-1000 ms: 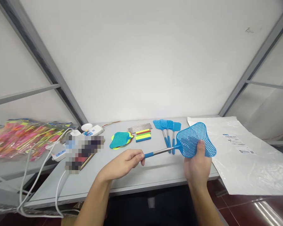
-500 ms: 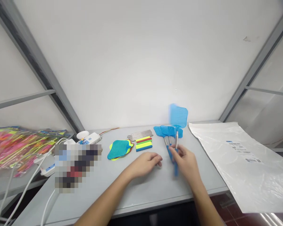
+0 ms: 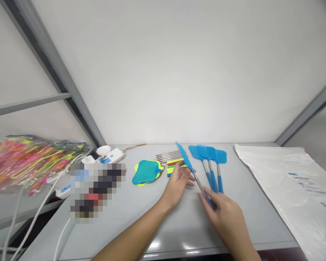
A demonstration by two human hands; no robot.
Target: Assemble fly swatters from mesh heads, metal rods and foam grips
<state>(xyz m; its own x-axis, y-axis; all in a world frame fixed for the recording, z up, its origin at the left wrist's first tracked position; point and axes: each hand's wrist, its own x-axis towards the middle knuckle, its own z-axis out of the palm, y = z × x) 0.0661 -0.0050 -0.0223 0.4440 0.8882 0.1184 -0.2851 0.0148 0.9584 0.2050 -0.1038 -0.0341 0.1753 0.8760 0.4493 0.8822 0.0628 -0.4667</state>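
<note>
A blue fly swatter [image 3: 199, 184] with a metal shaft tilts up and to the left over the table, its head seen nearly edge-on. My right hand [image 3: 225, 214] is closed around its blue handle. Beside the swatter's head, my left hand [image 3: 178, 181] has its fingers apart, partly behind the swatter; whether they touch it I cannot tell. Just right of the held one, several blue fly swatters [image 3: 210, 166] lie fanned out. Colored handle tubes [image 3: 170, 169] and metal rods [image 3: 164, 156] lie behind my left hand, partly covered by it.
A stack of swatter heads [image 3: 146, 172], teal on top, lies left of the tubes. Further left are a power strip [image 3: 111, 156], white cables and a blurred-out object [image 3: 97, 192]. Bagged colorful items [image 3: 35, 159] fill the left shelf. A white plastic sheet [image 3: 282, 181] covers the right side.
The swatter passed from both hands to my right hand alone, swung upright, then tipped left. My left hand let go of the handle and moved up toward the swatter's head.
</note>
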